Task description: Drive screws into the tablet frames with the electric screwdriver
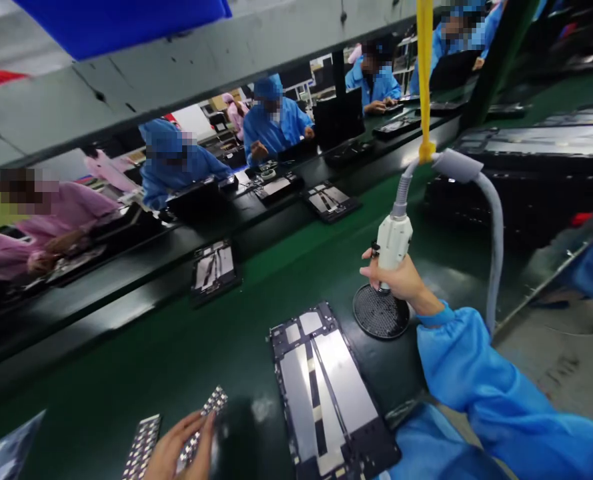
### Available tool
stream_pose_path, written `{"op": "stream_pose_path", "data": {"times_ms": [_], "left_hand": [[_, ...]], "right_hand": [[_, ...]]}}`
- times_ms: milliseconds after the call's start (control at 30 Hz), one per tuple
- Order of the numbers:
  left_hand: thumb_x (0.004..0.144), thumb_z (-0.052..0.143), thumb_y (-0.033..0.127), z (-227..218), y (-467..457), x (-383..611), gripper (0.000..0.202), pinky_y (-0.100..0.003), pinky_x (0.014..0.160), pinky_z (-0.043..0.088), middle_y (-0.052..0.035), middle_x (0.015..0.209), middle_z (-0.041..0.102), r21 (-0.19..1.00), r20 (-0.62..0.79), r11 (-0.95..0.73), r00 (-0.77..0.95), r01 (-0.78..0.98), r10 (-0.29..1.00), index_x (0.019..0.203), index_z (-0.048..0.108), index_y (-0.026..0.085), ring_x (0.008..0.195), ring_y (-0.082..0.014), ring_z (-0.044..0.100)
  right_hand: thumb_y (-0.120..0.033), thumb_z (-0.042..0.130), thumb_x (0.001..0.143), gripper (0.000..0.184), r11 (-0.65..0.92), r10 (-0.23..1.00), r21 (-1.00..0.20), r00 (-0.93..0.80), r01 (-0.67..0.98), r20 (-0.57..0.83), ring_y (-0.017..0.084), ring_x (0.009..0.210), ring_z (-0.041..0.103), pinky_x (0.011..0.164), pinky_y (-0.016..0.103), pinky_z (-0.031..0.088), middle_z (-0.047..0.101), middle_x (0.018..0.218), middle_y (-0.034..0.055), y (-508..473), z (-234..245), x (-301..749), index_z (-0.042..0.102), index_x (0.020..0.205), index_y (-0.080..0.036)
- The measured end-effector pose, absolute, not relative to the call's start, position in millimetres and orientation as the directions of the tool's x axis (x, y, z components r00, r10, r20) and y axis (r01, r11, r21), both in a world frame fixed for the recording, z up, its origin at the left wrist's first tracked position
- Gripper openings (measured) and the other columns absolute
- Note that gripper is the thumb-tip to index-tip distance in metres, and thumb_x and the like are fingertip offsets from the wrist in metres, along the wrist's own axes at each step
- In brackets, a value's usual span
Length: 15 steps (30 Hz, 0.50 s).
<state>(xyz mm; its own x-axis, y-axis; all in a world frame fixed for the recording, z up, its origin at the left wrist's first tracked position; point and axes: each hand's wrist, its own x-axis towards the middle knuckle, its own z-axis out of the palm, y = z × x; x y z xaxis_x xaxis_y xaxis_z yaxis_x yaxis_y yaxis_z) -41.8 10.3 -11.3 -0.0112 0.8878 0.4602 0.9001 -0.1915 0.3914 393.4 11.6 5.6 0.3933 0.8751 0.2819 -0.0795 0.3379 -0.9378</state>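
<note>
My right hand (399, 280) is wrapped round a white powered screwdriver (393, 243) that hangs from a grey hose and a yellow strap. Its tip rests over a round black dish (380, 313) on the green belt. My left hand (183, 450) sits at the bottom edge, fingers pinched on a thin strip of small metal parts (203, 417). A second such strip (142, 447) lies just left of it. An open tablet back frame (326, 393) with silver plates lies on the belt between my two hands.
The green conveyor belt (176, 360) runs away to the upper right, carrying more open frames (213, 267) (330, 200). Several workers in blue and pink coats sit along the far side. A grey shelf (151, 73) hangs overhead. Dark trays (536, 173) stand at right.
</note>
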Motion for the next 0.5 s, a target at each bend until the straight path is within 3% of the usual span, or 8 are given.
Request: {"op": "stream_pose_path", "data": {"times_ms": [100,200,333,433,500], "left_hand": [[0.075,0.066,0.044,-31.3,-4.4,13.7,0.024,-0.035,0.089,0.051,-0.0054,0.100,0.071,0.645,0.509,-0.293,-0.112,0.706,0.853,0.079,0.066,0.020,0.093,-0.0232,0.067],[0.078,0.068,0.031,-49.0,-15.8,69.5,0.012,-0.035,0.091,0.052,-0.0065,0.106,0.070,0.786,0.463,-0.363,-0.088,0.501,0.882,0.078,0.066,0.019,0.100,-0.0225,0.066],[0.079,0.067,0.019,-58.1,-31.1,111.7,0.002,-0.040,0.100,0.047,-0.0039,0.101,0.071,0.836,0.453,-0.411,-0.033,0.364,0.891,0.079,0.065,0.020,0.102,-0.0212,0.066],[0.079,0.067,0.018,-60.9,-39.2,118.0,0.003,-0.043,0.107,0.041,0.0006,0.085,0.072,0.834,0.435,-0.394,-0.022,0.387,0.900,0.079,0.066,0.021,0.085,-0.0172,0.069],[0.079,0.067,0.022,-64.1,-41.2,115.1,0.002,-0.041,0.106,0.042,0.0008,0.079,0.072,0.836,0.395,-0.339,-0.044,0.432,0.917,0.080,0.068,0.021,0.087,-0.0182,0.069]], "right_hand": [[-0.027,0.079,0.067,0.030,0.385,0.846,-0.914,0.443,-0.124,0.297,0.010,0.036,0.049,0.041,0.025,0.042,0.054,0.045,-0.0084,22.4,-5.1,391.6,0.059,0.087,-0.018],[-0.026,0.078,0.066,0.028,0.395,0.828,-0.912,0.473,-0.114,0.300,0.010,0.037,0.049,0.042,0.025,0.042,0.055,0.045,-0.0085,33.2,-9.9,386.9,0.059,0.085,-0.017],[-0.025,0.077,0.065,0.025,0.375,0.816,-0.924,0.498,-0.070,0.293,0.011,0.036,0.049,0.042,0.025,0.041,0.055,0.043,-0.0079,41.9,-8.5,383.9,0.059,0.079,-0.017],[-0.025,0.076,0.064,0.024,0.352,0.811,-0.935,0.513,-0.045,0.281,0.011,0.036,0.049,0.043,0.026,0.042,0.054,0.042,-0.0076,45.3,-5.3,382.0,0.060,0.079,-0.017],[-0.025,0.075,0.063,0.024,0.340,0.813,-0.940,0.515,-0.041,0.271,0.011,0.036,0.049,0.043,0.026,0.042,0.054,0.042,-0.0075,47.1,-3.8,380.3,0.060,0.079,-0.017]]}}
